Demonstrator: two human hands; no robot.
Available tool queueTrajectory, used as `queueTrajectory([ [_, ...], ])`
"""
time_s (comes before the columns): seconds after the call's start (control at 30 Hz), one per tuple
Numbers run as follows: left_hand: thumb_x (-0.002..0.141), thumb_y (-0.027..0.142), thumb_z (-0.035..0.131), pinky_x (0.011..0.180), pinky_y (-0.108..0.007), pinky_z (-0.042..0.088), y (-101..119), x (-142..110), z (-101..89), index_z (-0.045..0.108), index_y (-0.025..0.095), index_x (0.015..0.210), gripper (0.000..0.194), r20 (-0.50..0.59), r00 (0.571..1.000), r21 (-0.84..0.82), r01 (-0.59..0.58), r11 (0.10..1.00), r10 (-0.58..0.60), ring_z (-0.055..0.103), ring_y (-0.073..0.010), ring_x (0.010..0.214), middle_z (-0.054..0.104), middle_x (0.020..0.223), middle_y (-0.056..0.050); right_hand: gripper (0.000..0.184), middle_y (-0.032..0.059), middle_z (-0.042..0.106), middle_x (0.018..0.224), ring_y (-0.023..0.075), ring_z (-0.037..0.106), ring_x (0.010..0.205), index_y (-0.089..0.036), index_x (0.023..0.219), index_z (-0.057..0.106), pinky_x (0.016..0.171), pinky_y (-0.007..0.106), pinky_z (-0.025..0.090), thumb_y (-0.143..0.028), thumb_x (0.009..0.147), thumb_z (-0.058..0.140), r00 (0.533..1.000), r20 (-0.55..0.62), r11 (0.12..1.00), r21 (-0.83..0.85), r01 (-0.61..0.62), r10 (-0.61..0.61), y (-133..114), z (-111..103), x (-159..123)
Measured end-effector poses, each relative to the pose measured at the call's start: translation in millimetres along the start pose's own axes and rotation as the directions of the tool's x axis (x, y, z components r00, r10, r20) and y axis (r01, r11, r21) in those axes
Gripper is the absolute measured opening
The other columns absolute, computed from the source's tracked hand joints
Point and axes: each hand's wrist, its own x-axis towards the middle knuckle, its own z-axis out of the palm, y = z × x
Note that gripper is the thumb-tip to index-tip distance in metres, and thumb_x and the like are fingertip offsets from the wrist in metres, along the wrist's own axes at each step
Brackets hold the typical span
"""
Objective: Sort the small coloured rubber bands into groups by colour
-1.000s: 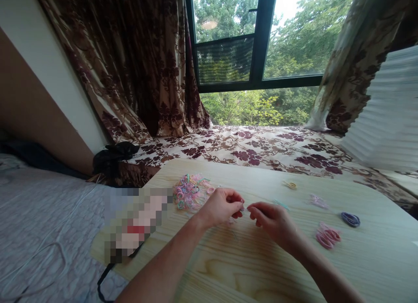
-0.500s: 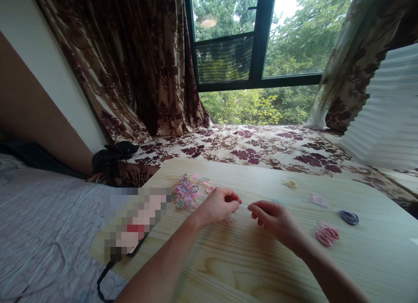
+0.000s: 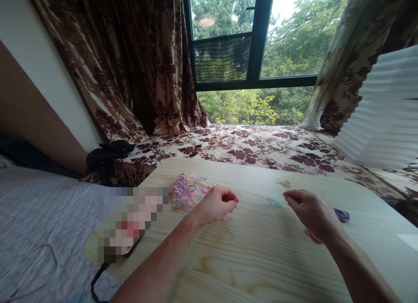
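My left hand [image 3: 218, 203] is closed in a pinch just right of a heap of small, many-coloured hair ties [image 3: 185, 189]. A few pale pink ties [image 3: 229, 216] show under its fingers, and a single green tie [image 3: 231, 233] lies in front. What the left fingertips hold is too small to tell. My right hand [image 3: 311, 213], thumb and forefinger together, is over the table's right side; anything in its pinch cannot be made out. Around it are teal ties [image 3: 276, 202], yellow ties [image 3: 286, 183] and dark purple ties [image 3: 342, 215]. Pink ties [image 3: 313, 236] are partly hidden beneath it.
The light wooden table [image 3: 254, 268] stands against a ledge with a floral cover [image 3: 244, 146] under the window. A blurred-out object with a black strap [image 3: 98, 279] is at the table's left edge, by a bed [image 3: 39, 216]. White pleated material [image 3: 385, 107] hangs at right.
My right hand has moved right, away from the left, and now covers the lilac ties and most of the pink ones. My left hand has stayed nearly in place, still pinched.
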Motion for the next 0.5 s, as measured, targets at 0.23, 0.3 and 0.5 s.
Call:
queueTrajectory([
  [0.23,0.064,0.014,0.053,0.052,-0.019,0.039,-5,3,2.0,0.066,0.009,0.082,0.023,0.027,0.999,-0.074,0.025,0.997,-0.023,0.051,-0.0072,0.054,0.059,0.063,-0.001,0.028,0.0058,0.072,0.084,0.0235,0.065,0.079,-0.022,0.080,0.074,0.067,0.030,0.045,-0.026,0.076,0.046,0.993,0.082,0.993,-0.078,0.088,-0.082,0,15,0],
  [0.3,0.063,0.013,0.052,0.053,-0.019,0.040,-5,3,2.5,0.067,0.009,0.082,0.023,0.029,0.999,-0.090,0.017,0.996,-0.015,0.052,-0.0076,0.055,0.059,0.062,-0.001,0.030,0.0069,0.072,0.087,0.0245,0.064,0.081,-0.021,0.085,0.074,0.069,0.031,0.045,-0.025,0.075,0.046,0.992,0.105,0.991,-0.105,0.078,-0.067,2,16,0],
  [0.5,0.063,0.010,0.052,0.056,-0.020,0.044,-3,3,4.1,0.066,0.009,0.075,0.018,0.003,1.000,-0.152,0.025,0.988,-0.025,0.056,-0.0091,0.057,0.059,0.059,-0.001,0.033,0.0089,0.071,0.085,0.0241,0.064,0.077,-0.016,0.090,0.072,0.067,0.032,0.046,-0.029,0.075,0.046,1.000,0.001,1.000,-0.007,0.030,-0.030,-6,5,-1],
])
